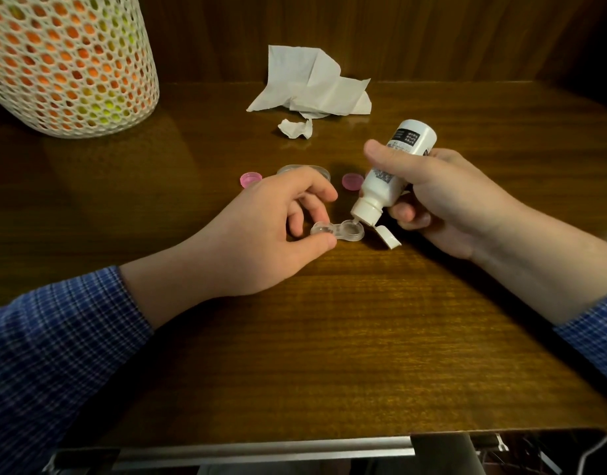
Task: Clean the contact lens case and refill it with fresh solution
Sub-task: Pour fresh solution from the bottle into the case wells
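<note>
A clear two-well contact lens case (338,231) lies on the wooden table (329,337). My left hand (261,231) pinches its left well between thumb and fingers. My right hand (442,200) grips a white solution bottle (394,169), tipped nozzle-down. The nozzle touches the rim of the case's right well. The bottle's flip cap (387,236) hangs open beside the case. Two pink caps (250,178) (353,181) rest behind my left hand. A second clear case (304,170) lies between them, partly hidden by my fingers.
A crumpled white tissue (312,84) and a small torn scrap (296,128) lie at the back of the table. A white mesh lamp glowing orange and green (65,63) stands at the back left. A wooden wall closes off the rear.
</note>
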The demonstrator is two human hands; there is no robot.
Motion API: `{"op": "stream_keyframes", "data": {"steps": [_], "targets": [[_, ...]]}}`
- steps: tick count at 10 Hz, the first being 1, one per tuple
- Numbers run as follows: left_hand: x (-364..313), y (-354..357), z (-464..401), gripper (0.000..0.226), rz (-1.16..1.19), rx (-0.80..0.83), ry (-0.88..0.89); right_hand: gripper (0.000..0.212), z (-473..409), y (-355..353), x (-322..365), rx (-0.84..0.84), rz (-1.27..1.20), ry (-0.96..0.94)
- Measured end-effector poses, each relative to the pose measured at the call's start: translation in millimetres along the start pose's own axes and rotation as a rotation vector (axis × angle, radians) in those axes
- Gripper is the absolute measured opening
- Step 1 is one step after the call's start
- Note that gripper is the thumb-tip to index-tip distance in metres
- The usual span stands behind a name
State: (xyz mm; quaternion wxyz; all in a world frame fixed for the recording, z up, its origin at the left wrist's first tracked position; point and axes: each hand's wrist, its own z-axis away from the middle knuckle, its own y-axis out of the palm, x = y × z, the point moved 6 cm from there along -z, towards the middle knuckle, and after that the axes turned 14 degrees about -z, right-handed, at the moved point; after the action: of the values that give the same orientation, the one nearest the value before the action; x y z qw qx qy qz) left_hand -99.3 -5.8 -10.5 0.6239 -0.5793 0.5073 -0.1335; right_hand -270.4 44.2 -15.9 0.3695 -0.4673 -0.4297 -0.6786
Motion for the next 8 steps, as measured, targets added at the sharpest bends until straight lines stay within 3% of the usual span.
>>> {"op": "stream_keyframes", "data": {"steps": [8], "targets": [[0.8, 0.5, -0.5, 0.044, 0.005, -0.003, -0.002, 0.028, -1.0, -1.0, -0.5, -0.006, 0.008, -0.006]]}}
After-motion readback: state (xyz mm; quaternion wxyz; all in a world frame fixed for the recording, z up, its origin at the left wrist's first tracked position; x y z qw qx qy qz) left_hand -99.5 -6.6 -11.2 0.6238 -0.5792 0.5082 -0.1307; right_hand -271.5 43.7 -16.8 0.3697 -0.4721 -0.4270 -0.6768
